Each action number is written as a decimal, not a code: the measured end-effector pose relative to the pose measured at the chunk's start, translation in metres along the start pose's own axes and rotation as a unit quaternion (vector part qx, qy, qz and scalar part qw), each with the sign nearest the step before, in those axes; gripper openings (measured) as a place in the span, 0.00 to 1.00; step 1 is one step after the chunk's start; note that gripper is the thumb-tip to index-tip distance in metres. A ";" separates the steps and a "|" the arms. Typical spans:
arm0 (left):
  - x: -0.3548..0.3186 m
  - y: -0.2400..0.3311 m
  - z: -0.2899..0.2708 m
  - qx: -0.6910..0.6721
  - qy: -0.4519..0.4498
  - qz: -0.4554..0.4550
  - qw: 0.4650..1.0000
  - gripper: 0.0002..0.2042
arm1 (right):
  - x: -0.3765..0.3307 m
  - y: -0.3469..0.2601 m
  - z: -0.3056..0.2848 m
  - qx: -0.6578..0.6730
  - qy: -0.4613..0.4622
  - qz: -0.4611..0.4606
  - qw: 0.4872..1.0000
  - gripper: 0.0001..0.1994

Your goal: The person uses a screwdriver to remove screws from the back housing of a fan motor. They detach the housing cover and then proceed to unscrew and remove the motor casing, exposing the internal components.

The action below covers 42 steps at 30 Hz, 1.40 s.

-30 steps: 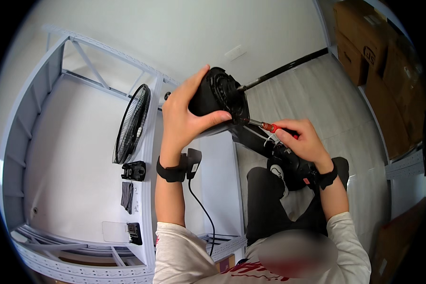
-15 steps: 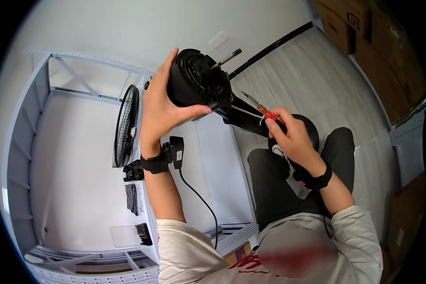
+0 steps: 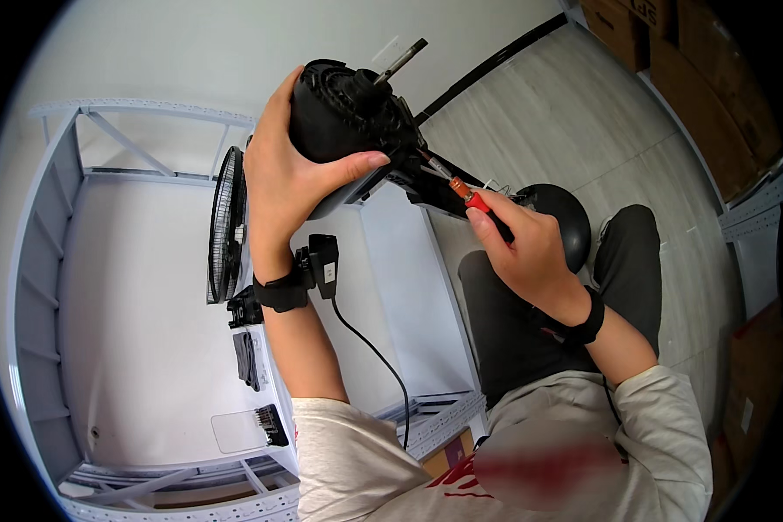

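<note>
While the person sits with dark-trousered legs (image 3: 531,322) on the pale wood floor (image 3: 600,113), a white desk (image 3: 139,331) stretches along the left, carrying a clear plastic bag of small parts (image 3: 248,426), a dark folded piece (image 3: 245,358) and, farther off, a black fan grille (image 3: 227,228) standing on edge. A black cable (image 3: 370,348) hangs beside the left forearm. The right hand (image 3: 522,252) has its grip pressed around a red-handled screwdriver (image 3: 471,200), the tip aimed up-left into the black fan motor housing (image 3: 348,117). The left hand (image 3: 291,178) grips that housing from the left, thumb across its underside, holding it raised with its metal shaft (image 3: 400,61) pointing up-right. Brown cardboard boxes (image 3: 705,78) stand farthest away
</note>
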<state>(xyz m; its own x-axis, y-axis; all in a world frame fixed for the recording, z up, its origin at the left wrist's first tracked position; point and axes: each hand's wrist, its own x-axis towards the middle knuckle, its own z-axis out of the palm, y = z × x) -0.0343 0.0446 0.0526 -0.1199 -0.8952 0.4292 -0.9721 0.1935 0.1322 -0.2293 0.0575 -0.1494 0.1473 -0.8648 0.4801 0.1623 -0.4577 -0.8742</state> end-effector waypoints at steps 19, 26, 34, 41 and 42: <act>0.001 0.002 0.005 -0.017 0.034 -0.001 0.999 0.49 | 0.015 -0.037 -0.013 -0.163 -0.065 0.027 0.984 0.07; 0.004 0.012 0.005 0.016 0.015 -0.016 1.000 0.44 | 0.029 -0.044 -0.018 -0.199 -0.077 0.023 0.977 0.07; 0.004 0.007 0.006 0.012 0.028 -0.023 0.999 0.46 | 0.061 -0.037 -0.044 -0.144 -0.158 0.029 0.976 0.16; 0.006 -0.003 0.007 -0.019 0.037 -0.013 0.999 0.49 | 0.151 -0.013 -0.082 -0.070 -0.413 0.096 0.903 0.21; 0.006 -0.004 0.007 -0.012 0.035 -0.010 0.999 0.49 | 0.160 -0.008 -0.082 -0.055 -0.439 0.105 0.890 0.21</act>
<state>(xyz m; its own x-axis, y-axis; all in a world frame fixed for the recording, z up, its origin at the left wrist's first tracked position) -0.0321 0.0352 0.0487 -0.0856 -0.8686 0.4880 -0.9690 0.1866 0.1620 -0.2870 -0.0942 -0.0714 0.8777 -0.4600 0.1341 -0.0483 -0.3634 -0.9304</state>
